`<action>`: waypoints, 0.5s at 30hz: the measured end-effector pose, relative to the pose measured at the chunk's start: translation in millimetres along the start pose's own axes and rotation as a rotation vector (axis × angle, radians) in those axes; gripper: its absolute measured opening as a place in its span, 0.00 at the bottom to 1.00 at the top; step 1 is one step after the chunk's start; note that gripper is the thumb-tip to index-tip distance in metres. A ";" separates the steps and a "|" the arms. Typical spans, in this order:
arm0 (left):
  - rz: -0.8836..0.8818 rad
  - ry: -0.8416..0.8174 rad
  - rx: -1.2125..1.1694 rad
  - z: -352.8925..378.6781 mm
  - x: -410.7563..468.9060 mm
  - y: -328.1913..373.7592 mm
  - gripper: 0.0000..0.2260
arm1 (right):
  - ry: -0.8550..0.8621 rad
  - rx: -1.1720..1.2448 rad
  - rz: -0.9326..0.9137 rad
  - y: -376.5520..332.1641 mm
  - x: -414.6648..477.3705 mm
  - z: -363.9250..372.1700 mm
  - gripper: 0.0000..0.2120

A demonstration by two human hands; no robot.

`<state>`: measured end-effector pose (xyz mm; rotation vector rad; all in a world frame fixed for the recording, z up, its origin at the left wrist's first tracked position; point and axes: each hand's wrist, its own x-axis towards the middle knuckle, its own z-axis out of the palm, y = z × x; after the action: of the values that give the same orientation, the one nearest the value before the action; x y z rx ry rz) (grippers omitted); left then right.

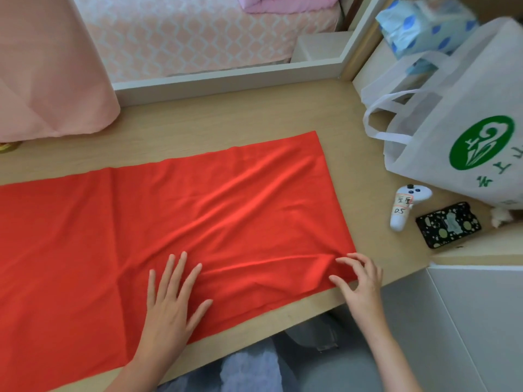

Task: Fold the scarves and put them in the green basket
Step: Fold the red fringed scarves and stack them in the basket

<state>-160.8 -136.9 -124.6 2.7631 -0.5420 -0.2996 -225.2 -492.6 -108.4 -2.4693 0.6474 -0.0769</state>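
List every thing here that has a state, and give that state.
scarf: spread out on the desk, wrinkled.
left hand: flat, fingers spread, pressing the scarf.
right hand: fingers bent at the scarf's near right corner; grip unclear.
bag: mouth open, handles slack.
phone: face down, case showing.
controller: lying on the desk.

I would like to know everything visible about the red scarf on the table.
The red scarf is one plain, thin, soft-looking cloth, spread flat on the wooden table with shallow wrinkles. Its left end leaves the picture. The left hand rests flat on it; the right hand touches its near right corner.
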 end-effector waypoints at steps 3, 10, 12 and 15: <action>0.126 0.008 -0.074 2.7 -6.6 3.1 0.26 | 0.043 -0.058 -0.003 0.9 -2.2 3.0 0.15; 0.137 0.100 -0.237 10.2 -4.2 4.4 0.21 | 0.107 -0.062 0.051 3.2 4.5 5.9 0.05; 0.135 0.113 -0.256 7.8 -4.8 5.5 0.21 | 0.103 -0.032 0.057 2.3 4.8 4.5 0.04; 0.121 0.149 -0.316 1.2 -7.4 10.0 0.19 | 0.140 0.074 0.068 -3.0 3.0 -5.4 0.04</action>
<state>-171.2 -143.1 -121.2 2.4133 -0.5664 -0.1362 -222.4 -494.7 -102.5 -2.3839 0.7727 -0.2445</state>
